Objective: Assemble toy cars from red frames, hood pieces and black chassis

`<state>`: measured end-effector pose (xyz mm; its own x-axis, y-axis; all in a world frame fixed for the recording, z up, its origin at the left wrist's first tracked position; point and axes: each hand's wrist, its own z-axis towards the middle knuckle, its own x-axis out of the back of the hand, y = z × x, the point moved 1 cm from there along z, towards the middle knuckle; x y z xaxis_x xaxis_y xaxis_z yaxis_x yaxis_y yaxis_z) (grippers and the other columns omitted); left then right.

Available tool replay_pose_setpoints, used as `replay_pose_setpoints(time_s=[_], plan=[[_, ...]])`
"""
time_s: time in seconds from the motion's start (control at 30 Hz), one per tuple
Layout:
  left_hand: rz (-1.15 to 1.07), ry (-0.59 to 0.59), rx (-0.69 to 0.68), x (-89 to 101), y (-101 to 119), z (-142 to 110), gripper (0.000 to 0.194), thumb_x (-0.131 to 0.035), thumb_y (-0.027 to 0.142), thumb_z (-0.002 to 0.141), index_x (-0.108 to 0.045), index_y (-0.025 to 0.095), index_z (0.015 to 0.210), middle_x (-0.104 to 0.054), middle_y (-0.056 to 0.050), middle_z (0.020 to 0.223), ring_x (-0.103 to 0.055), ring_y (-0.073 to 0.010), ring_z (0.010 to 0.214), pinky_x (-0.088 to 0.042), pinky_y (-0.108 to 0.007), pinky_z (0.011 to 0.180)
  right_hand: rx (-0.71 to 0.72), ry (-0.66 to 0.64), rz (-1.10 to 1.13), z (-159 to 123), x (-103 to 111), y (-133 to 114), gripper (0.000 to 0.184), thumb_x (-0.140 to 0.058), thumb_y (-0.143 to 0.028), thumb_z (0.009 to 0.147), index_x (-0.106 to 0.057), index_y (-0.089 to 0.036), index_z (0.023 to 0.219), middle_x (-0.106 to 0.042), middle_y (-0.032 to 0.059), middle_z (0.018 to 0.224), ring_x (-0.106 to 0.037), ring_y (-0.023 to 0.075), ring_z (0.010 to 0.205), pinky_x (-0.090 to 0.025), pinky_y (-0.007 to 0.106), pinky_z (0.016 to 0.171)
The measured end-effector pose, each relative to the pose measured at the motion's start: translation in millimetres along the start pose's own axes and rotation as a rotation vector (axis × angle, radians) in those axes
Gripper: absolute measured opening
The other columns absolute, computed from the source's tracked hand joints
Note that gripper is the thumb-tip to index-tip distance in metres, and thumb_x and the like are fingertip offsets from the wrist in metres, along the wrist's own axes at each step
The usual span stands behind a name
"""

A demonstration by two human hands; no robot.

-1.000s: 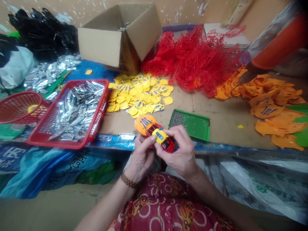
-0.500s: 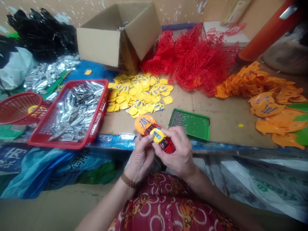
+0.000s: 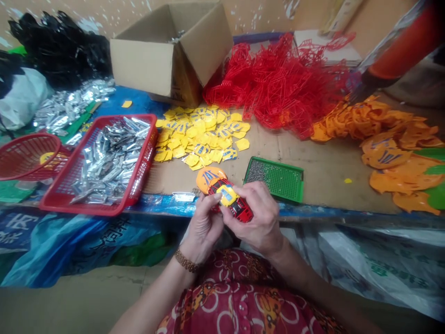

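Between my two hands, in front of the table's edge, is a toy car body (image 3: 239, 210) with a red frame and an orange front end. A yellow roof piece (image 3: 227, 195) with a blue sticker lies on top of it. My left hand (image 3: 207, 215) grips the car's left side, its thumb against the yellow piece. From the right, my right hand (image 3: 255, 213) pinches the rear and side, fingers curled over the frame. Just beyond it stands a green tray (image 3: 287, 183) holding small metal screws. Several yellow roof pieces (image 3: 201, 134) lie heaped beyond the car.
To the left, a red basket (image 3: 100, 208) holds silvery parts beside a round red basket (image 3: 28, 144). At the back are a cardboard box (image 3: 142, 65) and tangled red frames (image 3: 274, 88). A co-worker's orange sleeve (image 3: 403, 55) reaches over orange parts (image 3: 392, 148) at right.
The co-worker's sleeve at the right has shifted, its dark cuff now above the orange pile. My hands keep their grip; the car has turned only slightly.
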<state>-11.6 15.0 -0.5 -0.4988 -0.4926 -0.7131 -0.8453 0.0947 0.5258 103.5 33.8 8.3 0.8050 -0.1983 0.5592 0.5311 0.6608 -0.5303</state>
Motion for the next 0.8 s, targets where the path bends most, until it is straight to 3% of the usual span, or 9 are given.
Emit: replay_pose_setpoints(time_s=[0.23, 0.4, 0.63, 0.8], plan=[[0.037, -0.033, -0.023, -1.9, 4, -5, 0.049, -0.084, 0.013, 0.060, -0.068, 0.015, 0.107, -0.077, -0.003, 0.087, -0.072, -0.0203, 0.083, -0.055, -0.034, 0.091, 0.035, 0.054, -0.014, 0, 0, -4, 0.030, -0.071, -0.028, 0.078, -0.062, -0.011, 0.101, -0.067, 0.0143, 0.085, -0.063, 0.0249, 0.080, -0.058, 0.041, 0.069], [0.074, -0.025, -0.049, -1.7, 3, -8, 0.039, -0.086, 0.014, 0.060, -0.070, 0.014, 0.095, -0.075, -0.003, 0.086, -0.070, -0.0156, 0.078, -0.056, -0.027, 0.081, 0.041, 0.090, -0.022, -1, -1, -2, 0.030, -0.071, -0.028, 0.078, -0.061, -0.012, 0.101, -0.066, 0.0132, 0.084, -0.064, 0.0242, 0.079, -0.058, 0.039, 0.067], [0.108, -0.006, -0.009, -4.7, 5, -8, 0.046, -0.084, 0.010, 0.059, -0.068, 0.014, 0.101, -0.075, -0.003, 0.086, -0.070, -0.0169, 0.078, -0.056, -0.030, 0.084, 0.033, 0.083, 0.008, -3, 3, -5, 0.034, -0.072, -0.026, 0.076, -0.062, -0.011, 0.105, -0.066, 0.0127, 0.087, -0.063, 0.0239, 0.080, -0.058, 0.040, 0.069], [0.072, -0.012, 0.039, -8.2, 10, -9, 0.052, -0.084, 0.012, 0.051, -0.068, 0.013, 0.100, -0.076, -0.005, 0.085, -0.070, -0.0183, 0.075, -0.057, -0.029, 0.078, -0.192, -0.001, 0.263, 1, 15, -7, 0.034, -0.068, -0.022, 0.078, -0.062, -0.016, 0.111, -0.064, 0.0081, 0.097, -0.062, 0.0186, 0.089, -0.058, 0.036, 0.078]])
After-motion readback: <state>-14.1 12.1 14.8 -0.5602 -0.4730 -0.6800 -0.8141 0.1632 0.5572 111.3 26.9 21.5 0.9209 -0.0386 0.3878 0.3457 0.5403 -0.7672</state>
